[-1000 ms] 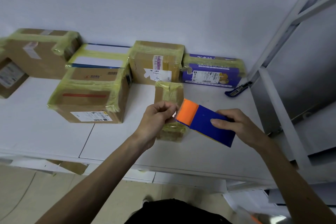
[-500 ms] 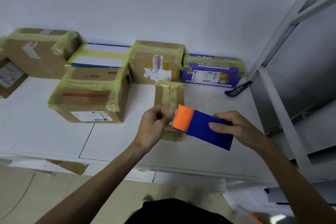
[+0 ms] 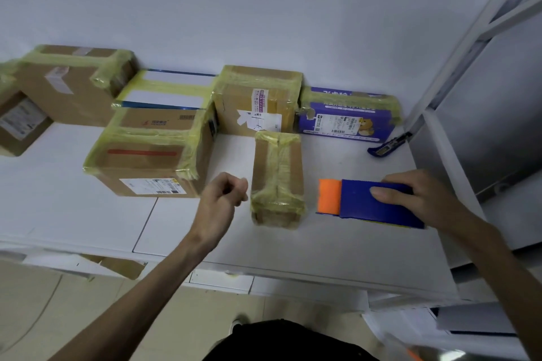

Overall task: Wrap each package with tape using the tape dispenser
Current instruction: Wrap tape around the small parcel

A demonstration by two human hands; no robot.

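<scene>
The right hand [image 3: 416, 196] grips the tape dispenser [image 3: 369, 202] at 3 o'clock of the small taped package [image 3: 277, 179] on the counter [image 3: 352, 246], while the left hand [image 3: 223, 196], at 9 o'clock, is curled, gripping nothing.

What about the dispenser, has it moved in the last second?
Yes. The dispenser went right, from over the small box to beside it.

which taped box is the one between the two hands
The small narrow cardboard box alone in front, between the left hand and the right hand gripping the tape dispenser; the other boxes sit farther back.
</scene>
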